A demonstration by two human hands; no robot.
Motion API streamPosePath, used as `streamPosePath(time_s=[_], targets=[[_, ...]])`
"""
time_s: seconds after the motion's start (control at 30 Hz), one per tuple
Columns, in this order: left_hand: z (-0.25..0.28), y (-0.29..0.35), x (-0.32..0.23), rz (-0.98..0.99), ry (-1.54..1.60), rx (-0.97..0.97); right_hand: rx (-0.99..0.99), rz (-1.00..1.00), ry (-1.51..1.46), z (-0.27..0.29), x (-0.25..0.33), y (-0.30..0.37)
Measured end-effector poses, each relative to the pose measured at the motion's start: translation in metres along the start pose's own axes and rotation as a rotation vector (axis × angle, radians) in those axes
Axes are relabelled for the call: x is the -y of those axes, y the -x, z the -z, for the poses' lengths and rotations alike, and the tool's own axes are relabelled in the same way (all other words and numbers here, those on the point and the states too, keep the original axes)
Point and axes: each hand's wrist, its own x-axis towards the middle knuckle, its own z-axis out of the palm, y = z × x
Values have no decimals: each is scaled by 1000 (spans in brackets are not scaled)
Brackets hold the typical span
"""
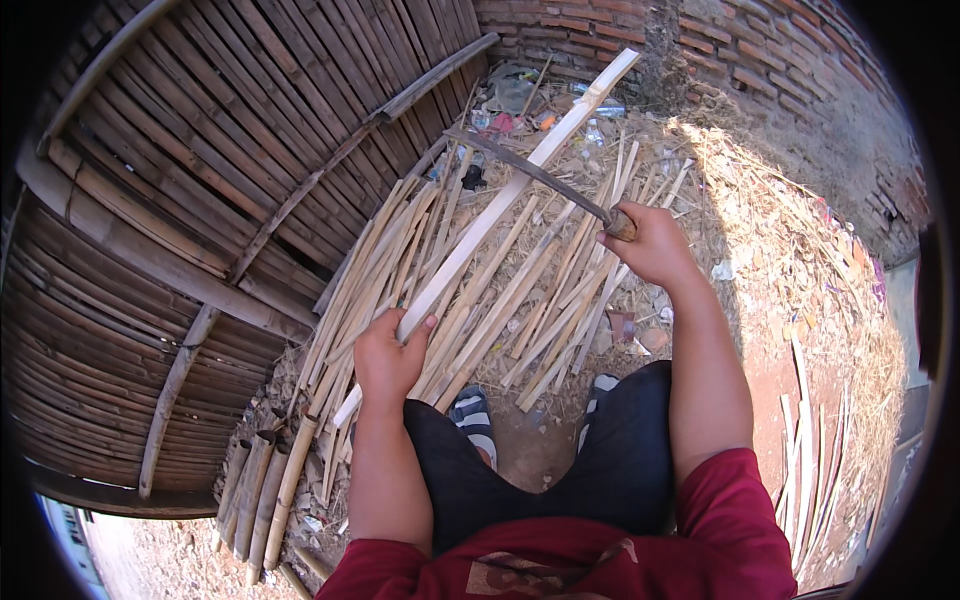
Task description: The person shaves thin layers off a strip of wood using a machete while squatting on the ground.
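My left hand [387, 355] is closed round the lower part of a long pale bamboo strip [478, 232], which slants up and away to the right. In my right hand [650, 240] is the wooden handle of a machete [545, 178], its dark, slightly curved blade pointing to the far left. The blade crosses the strip beyond its middle; whether it touches the strip I cannot tell. Near its far end, the strip's surface looks rough and notched. Below both hands, many split bamboo strips [525, 290] lie loosely side by side on the ground.
A bamboo slat wall [200, 150] rises on the left, a brick wall [790, 60] at the back. Litter [520, 95] lies in the far corner. Several bamboo poles [262, 490] lean at lower left; more thin strips [805, 450] lie at right. My sandalled feet [474, 420] are close to the strips.
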Motion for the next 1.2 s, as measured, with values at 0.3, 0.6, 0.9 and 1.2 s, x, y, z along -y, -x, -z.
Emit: streamPosePath(time_s=[0.3,0.6,0.9,1.2], targets=[[-2,0,4,37,15,16,196,241,75,-20,25,6],[0,-1,3,11,0,-8,-115,-45,-20,-9,-13,-6],[-3,-1,7,-5,11,-37,120,242,34,-21,15,4],[1,0,-1,25,4,-4,72,141,83,-15,12,5]])
